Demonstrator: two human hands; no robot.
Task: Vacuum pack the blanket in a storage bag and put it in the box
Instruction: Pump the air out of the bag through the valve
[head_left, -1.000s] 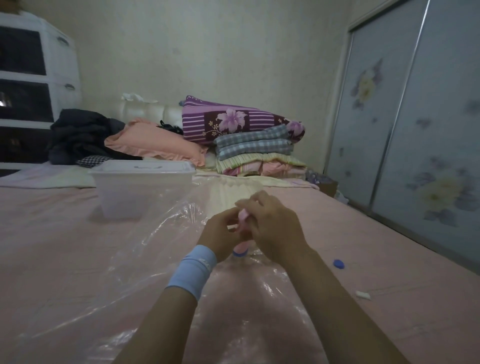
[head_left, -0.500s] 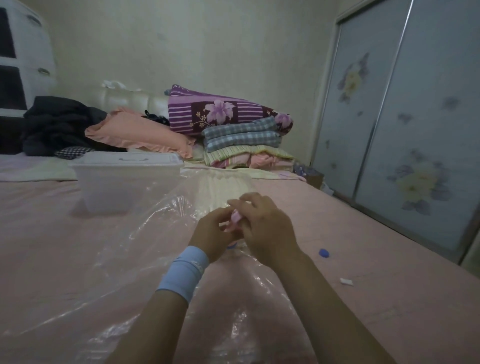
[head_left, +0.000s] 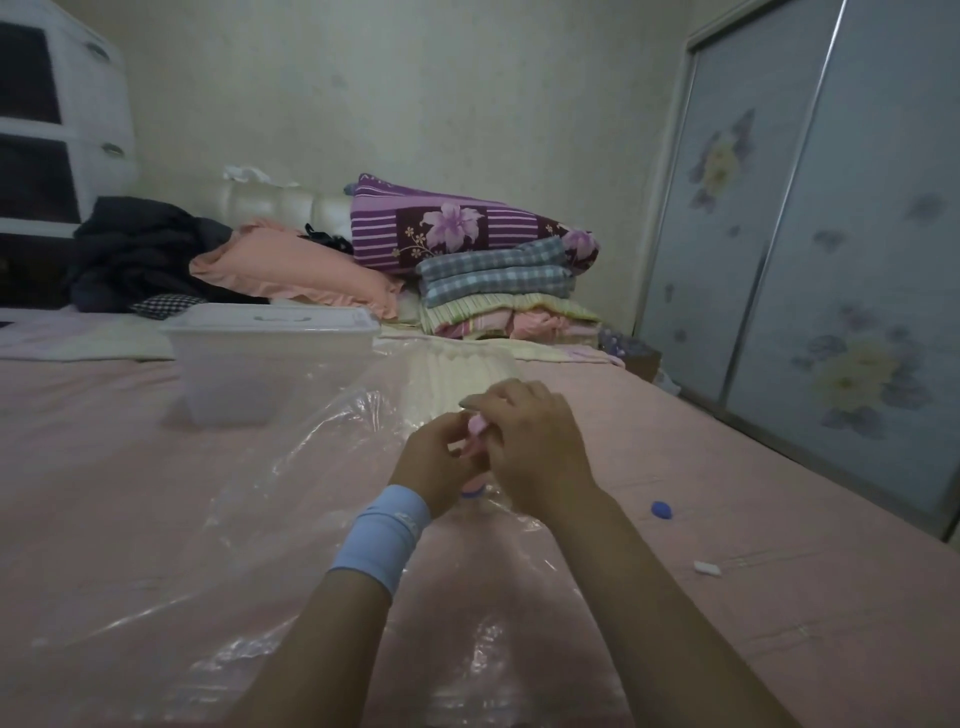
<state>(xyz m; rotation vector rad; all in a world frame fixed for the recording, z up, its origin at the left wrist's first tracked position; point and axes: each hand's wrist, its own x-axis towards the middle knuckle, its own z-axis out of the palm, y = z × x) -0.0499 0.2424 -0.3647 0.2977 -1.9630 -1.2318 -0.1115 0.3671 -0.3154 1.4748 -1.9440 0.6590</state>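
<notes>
Both hands meet over the middle of the storage bag (head_left: 291, 519), which lies flat and crinkled on the pink bed (head_left: 104, 493). The left hand (head_left: 434, 462), w/ a pale blue wristband (head_left: 382, 535), and the right hand (head_left: 530, 441) have their fingers curled round a small pink piece (head_left: 478, 423). It's mostly hidden by the fingers, so prob. a hand pump or valve fitting, can't say which. Just below it a blue-rimmed valve (head_left: 474, 492) shows on the bag's top sheet.

The blanket (head_left: 457, 371), cream and folded, sits inside the bag at the far end, just beside the clear lidded box (head_left: 260, 374). A blue cap (head_left: 661, 509) and a small white bit (head_left: 707, 568) lie on the bed to the right, well apart from the bag.

Step in hand, by my read: seating the pink piece on the valve to draw air out. To do it well:
- set it square on the valve, not tilted, else it leaks
- pin the plastic round the valve flat w/ one hand
- check the bag's mouth is sealed end to end first; its edge isn't visible here
- smooth air from the blanket end toward the valve
- have the blue cap within reach for closing up after
</notes>
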